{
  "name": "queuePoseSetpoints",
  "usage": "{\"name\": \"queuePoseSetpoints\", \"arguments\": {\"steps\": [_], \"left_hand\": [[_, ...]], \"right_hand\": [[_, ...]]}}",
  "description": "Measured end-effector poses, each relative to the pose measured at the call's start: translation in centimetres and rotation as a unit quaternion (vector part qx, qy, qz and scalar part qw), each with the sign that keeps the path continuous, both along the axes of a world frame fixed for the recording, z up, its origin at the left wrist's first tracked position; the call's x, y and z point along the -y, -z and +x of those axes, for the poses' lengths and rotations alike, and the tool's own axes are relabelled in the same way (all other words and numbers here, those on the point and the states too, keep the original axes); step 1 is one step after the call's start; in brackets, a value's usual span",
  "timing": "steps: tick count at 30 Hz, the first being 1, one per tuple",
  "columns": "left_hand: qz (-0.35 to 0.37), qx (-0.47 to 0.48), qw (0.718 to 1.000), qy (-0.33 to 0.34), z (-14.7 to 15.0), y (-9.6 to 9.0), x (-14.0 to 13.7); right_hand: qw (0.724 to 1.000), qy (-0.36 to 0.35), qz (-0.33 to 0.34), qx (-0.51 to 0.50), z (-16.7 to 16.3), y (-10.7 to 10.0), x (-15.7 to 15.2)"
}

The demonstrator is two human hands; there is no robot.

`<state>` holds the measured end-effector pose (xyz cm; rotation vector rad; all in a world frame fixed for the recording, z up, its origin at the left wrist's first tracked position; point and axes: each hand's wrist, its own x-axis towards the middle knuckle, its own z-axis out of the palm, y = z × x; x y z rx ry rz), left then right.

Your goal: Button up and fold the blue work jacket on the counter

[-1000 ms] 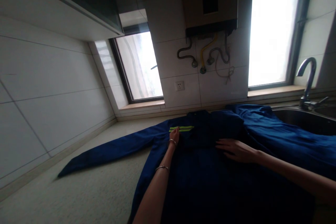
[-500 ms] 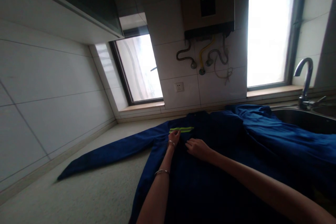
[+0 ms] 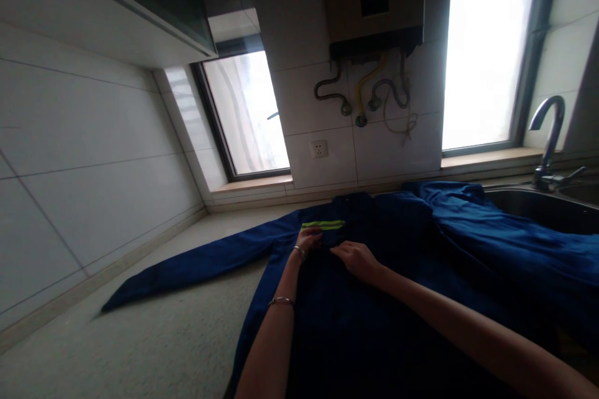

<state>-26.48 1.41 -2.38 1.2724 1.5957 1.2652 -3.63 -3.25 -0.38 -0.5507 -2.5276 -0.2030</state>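
A dark blue work jacket (image 3: 327,312) lies spread over the countertop, its yellow-green striped band (image 3: 322,225) across the chest. Just below that band, my left hand (image 3: 309,239) has its fingers closed in a pinch at the chest cloth; a bracelet circles the wrist and another the forearm. My right hand (image 3: 359,260) is a little to the right and lower, fingers curled together with the tips on the jacket front. The dim light hides the exact fold of cloth at the fingertips. One sleeve (image 3: 187,273) stretches out flat to the left.
Bunched blue cloth (image 3: 472,224) lies on the right, against a sink (image 3: 519,202) with a tall faucet (image 3: 547,137). The pale countertop (image 3: 178,343) extends left. A water heater (image 3: 374,6) with hoses hangs above a wall socket (image 3: 319,148).
My left hand has shifted slightly left and turned, its fingers now pointing more to the right. My right hand stays nearly in place. The whole view has tilted a little downward.
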Motion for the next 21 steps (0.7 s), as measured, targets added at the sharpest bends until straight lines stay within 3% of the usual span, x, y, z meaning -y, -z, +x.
{"name": "queuePoseSetpoints", "arguments": {"steps": [4,8,11,21], "left_hand": [[-0.014,0.032,0.999,0.031,0.0,-0.2,0.4],[-0.082,0.063,0.990,0.095,0.4,-0.8,1.3],[-0.111,0.093,0.982,0.121,0.9,-1.3,2.0],[-0.060,0.185,0.973,0.121,1.2,-2.6,2.9]], "right_hand": [[0.996,0.077,-0.034,0.001,0.0,-0.4,0.1],[0.991,0.111,-0.048,0.052,0.2,-1.0,0.1],[0.992,0.100,-0.054,0.061,0.3,-1.4,0.2],[0.998,-0.025,-0.046,-0.023,0.1,-0.3,-0.1]]}}
